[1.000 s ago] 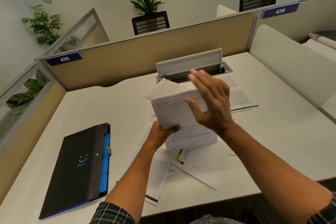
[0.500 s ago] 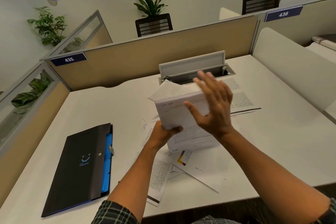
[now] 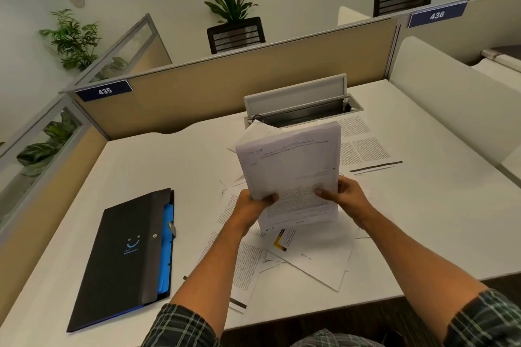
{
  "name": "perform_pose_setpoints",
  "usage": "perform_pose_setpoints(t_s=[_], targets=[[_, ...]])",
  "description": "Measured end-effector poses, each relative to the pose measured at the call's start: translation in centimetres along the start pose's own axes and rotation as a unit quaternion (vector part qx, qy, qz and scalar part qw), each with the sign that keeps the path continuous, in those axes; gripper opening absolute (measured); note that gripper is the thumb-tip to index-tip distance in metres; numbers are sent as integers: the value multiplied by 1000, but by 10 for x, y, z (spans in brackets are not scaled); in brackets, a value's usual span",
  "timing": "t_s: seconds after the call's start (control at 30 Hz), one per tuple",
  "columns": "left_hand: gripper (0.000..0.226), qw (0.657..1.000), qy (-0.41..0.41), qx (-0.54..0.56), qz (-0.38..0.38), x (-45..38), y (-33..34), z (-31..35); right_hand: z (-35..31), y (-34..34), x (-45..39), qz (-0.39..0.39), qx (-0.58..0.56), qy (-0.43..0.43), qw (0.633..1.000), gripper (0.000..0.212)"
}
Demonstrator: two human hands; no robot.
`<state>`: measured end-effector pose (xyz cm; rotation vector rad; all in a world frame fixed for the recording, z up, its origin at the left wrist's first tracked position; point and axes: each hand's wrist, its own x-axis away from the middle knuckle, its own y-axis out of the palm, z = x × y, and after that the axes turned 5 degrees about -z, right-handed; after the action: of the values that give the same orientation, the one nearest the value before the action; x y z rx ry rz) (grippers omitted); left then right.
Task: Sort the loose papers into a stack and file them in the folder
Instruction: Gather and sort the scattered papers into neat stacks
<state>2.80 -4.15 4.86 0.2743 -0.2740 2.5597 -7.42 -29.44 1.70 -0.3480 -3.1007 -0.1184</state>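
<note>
Nearest the camera, two forearms in plaid sleeves reach forward over the white counter (image 3: 141, 172). The left hand (image 3: 251, 203) grips the lower left edge of a thick stack of papers (image 3: 293, 175), thumb across the front sheet, and the right hand (image 3: 349, 197) clasps the lower right edge the same way, so both hands are closed on the stack. The stack stands nearly upright, tilted slightly away, its bottom edge just above or touching the sheets below; which one cannot be told. Beneath and around it lie loose papers (image 3: 318, 259), overlapping at odd angles, one with a yellow and black mark. To the left, well apart from the papers, a black folder (image 3: 121, 256) lies flat and closed, blue dividers showing along its right edge. Farther back more printed sheets (image 3: 363, 149) lie beside an open cable tray (image 3: 304, 110), against the tan partition (image 3: 225, 84).
</note>
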Motion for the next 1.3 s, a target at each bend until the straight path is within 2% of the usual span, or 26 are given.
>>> perform_pose_setpoints(t_s=[0.07, 0.13, 0.2, 0.3, 0.4, 0.47, 0.5, 0.53, 0.6, 0.67, 0.73, 0.87, 0.97, 1.03, 1.13, 1.2, 1.3], targets=[[22, 1000, -4, 13, 7, -1, 2, 3, 0, 0, 0, 10, -10, 3, 1000, 32], [41, 999, -6, 35, 9, -1, 6, 9, 0, -2, 0, 19, -25, 11, 999, 32], [54, 998, -18, 52, 11, -1, 8, 13, 2, -5, 0, 6, -44, 25, 999, 40], [53, 999, -36, 40, -5, -4, 6, 10, 7, -1, 0, -30, -59, 60, 996, 55], [49, 999, -42, -10, -26, -4, -2, 1, 12, 2, 1, -5, -58, 76, 995, 60], [51, 992, -41, -119, 2, -4, -13, -8, 18, 1, 3, 24, -54, 84, 995, 56], [56, 976, -52, -206, 37, -6, -21, -15, 21, 0, 4, 36, -50, 89, 994, 52], [63, 947, -81, -302, 75, -7, -32, -23, 25, -2, 5, 45, -44, 96, 993, 47], [84, 870, -172, -448, 112, -2, -52, -35, 34, -7, 8, 56, -25, 107, 992, 41], [95, 826, -252, -494, 105, 7, -66, -46, 44, -12, 12, 61, -6, 118, 991, 39], [95, 815, -275, -497, 110, 13, -73, -55, 53, -17, 17, 65, 7, 127, 990, 35], [92, 833, -266, -466, 134, 13, -76, -59, 59, -20, 21, 78, 4, 133, 988, 32], [84, 888, -244, -360, 151, 15, -83, -62, 58, -19, 21, 77, 2, 135, 988, 31], [72, 912, -220, -303, 166, 19, -90, -66, 58, -18, 21, 79, 3, 136, 988, 28], [50, 924, -187, -282, 179, 22, -103, -70, 58, -19, 21, 82, 11, 137, 987, 25], [49, 933, -163, -250, 201, 24, -111, -68, 59, -19, 21, 82, 18, 135, 987, 25], [55, 930, -124, -208, 278, 25, -121, -60, 59, -19, 22, 78, 26, 131, 988, 25]])
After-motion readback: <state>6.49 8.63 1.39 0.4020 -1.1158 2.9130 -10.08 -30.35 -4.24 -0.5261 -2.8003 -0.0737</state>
